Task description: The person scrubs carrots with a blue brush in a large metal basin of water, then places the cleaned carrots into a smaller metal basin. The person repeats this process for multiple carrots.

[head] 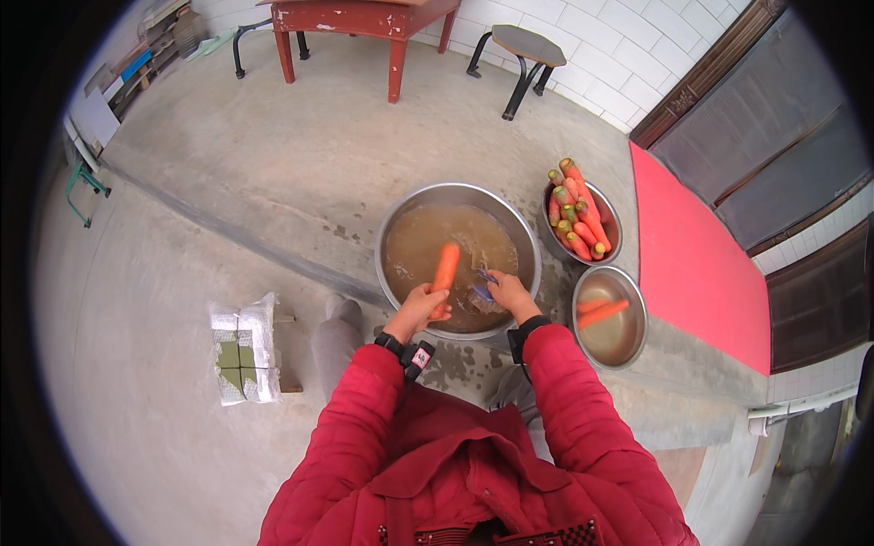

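A large metal basin (526,225) of murky brown water stands on the floor before me. Over its near left part my left hand (418,308) grips an orange carrot (447,265) by its lower end, the other end pointing up and away. To the right, my right hand (511,292) holds a scrub brush (483,293) with a blue-purple body and pale bristles, low at the water. The brush is apart from the carrot. Ripples show on the water beside the brush, and part of the brush is blurred.
A metal bowl (616,228) heaped with carrots (577,211) stands right of the basin. Nearer is a smaller metal basin (643,321) with carrots (604,312) in cloudy water. Beyond lies a red mat (696,266). A wrapped low stool (239,351) stands left; a red table (341,20) and stool (529,44) stand behind.
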{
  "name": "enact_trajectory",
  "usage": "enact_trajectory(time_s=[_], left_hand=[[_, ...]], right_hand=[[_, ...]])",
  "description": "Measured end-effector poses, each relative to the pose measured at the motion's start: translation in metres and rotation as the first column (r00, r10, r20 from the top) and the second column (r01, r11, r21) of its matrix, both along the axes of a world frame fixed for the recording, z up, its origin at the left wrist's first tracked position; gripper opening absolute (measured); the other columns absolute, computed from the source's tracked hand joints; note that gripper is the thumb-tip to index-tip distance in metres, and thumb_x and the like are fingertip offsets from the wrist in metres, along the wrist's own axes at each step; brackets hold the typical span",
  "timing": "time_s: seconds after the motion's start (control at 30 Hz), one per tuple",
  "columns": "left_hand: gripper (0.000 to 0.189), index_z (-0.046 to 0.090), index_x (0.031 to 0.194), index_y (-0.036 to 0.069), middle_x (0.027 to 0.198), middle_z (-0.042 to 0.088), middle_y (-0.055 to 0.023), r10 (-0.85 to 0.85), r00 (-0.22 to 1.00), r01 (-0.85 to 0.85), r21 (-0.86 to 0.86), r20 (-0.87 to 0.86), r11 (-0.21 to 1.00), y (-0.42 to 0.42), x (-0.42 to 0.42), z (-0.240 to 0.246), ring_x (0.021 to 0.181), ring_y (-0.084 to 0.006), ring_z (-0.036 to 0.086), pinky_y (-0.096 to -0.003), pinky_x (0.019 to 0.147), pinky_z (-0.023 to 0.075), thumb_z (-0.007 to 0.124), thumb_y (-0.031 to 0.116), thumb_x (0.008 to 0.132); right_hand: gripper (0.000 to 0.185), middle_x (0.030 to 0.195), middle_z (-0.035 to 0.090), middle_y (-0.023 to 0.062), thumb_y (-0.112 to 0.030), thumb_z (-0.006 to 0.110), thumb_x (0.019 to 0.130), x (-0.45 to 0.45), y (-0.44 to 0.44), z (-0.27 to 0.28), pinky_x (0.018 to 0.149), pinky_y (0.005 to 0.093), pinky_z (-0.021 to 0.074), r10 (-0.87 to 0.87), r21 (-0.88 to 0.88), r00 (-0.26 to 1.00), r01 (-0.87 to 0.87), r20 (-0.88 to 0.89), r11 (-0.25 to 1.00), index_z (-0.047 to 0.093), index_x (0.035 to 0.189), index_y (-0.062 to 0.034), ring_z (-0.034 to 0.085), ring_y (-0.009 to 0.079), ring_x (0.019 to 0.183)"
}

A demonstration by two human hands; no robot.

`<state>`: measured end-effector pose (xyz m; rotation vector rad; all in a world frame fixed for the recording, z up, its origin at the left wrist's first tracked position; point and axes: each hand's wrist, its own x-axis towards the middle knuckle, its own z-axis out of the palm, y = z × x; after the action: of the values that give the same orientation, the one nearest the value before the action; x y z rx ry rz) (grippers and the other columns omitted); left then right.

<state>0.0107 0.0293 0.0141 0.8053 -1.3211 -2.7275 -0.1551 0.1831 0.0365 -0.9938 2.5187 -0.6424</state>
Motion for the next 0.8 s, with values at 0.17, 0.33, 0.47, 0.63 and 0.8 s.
enact_trajectory(time_s=[0.17, 0.33, 0.47, 0.63, 0.8], left_hand=[[0.030, 0.045, 0.104, -0.002, 0.081, 0.053, -0.0082, -0.077, 0.996, 0.082, -0.172, 0.039, 0.982, 0.004, -0.005, 0.000, 0.056, -0.0147, 0.055, -0.0282, 0.048, 0.0485, 0.057, 0.012, 0.080], [0.030, 0.047, 0.102, 0.000, 0.068, 0.054, -0.0073, -0.156, 0.981, 0.192, -0.520, 0.111, 0.832, 0.021, -0.008, 0.000, 0.051, -0.0141, 0.054, -0.0268, 0.043, 0.0451, 0.057, 0.007, 0.075], [0.035, 0.045, 0.106, 0.000, 0.064, 0.054, -0.0067, -0.169, 0.981, 0.191, -0.576, 0.093, 0.795, 0.030, -0.007, 0.003, 0.047, -0.0136, 0.053, -0.0277, 0.041, 0.0444, 0.057, 0.007, 0.074], [0.039, 0.045, 0.113, 0.001, 0.067, 0.055, -0.0052, -0.071, 0.995, 0.101, -0.532, 0.076, 0.841, 0.015, -0.014, 0.000, 0.048, -0.0114, 0.053, -0.0258, 0.042, 0.0449, 0.056, 0.007, 0.076], [0.032, 0.047, 0.110, 0.002, 0.069, 0.056, -0.0065, -0.075, 0.994, 0.105, -0.454, 0.085, 0.885, 0.011, -0.017, -0.014, 0.048, -0.0118, 0.053, -0.0258, 0.043, 0.0458, 0.054, 0.012, 0.080]], right_hand=[[0.036, 0.094, 0.060, 0.0244, -0.014, 0.051, 0.083, 0.052, 0.025, 0.017, 0.076, 0.0375, 0.0469, -0.159, -0.525, 0.986, 0.157, 0.042, 0.836, 0.051, 0.117, -0.0046, 0.059, 0.0372, 0.086], [0.036, 0.092, 0.060, 0.0216, -0.012, 0.050, 0.082, 0.054, 0.003, 0.025, 0.072, 0.0435, 0.0460, -0.017, -0.398, 0.973, -0.078, -0.229, 0.914, 0.050, 0.118, -0.0072, 0.058, 0.0374, 0.082], [0.036, 0.089, 0.060, 0.0217, -0.015, 0.048, 0.082, 0.018, -0.008, 0.027, 0.071, 0.0454, 0.0459, -0.168, -0.153, 0.965, 0.139, -0.202, 0.978, 0.050, 0.118, -0.0079, 0.058, 0.0376, 0.081], [0.041, 0.096, 0.060, 0.0219, -0.015, 0.050, 0.079, 0.061, 0.020, 0.008, 0.079, 0.0417, 0.0464, 0.307, -0.099, 0.951, -0.308, -0.028, 0.946, 0.051, 0.120, -0.0109, 0.058, 0.0366, 0.087], [0.038, 0.091, 0.060, 0.0227, -0.014, 0.050, 0.079, 0.035, 0.003, -0.011, 0.076, 0.0421, 0.0470, 0.134, -0.184, 0.985, -0.153, -0.111, 0.971, 0.052, 0.117, -0.0081, 0.058, 0.0373, 0.084]])
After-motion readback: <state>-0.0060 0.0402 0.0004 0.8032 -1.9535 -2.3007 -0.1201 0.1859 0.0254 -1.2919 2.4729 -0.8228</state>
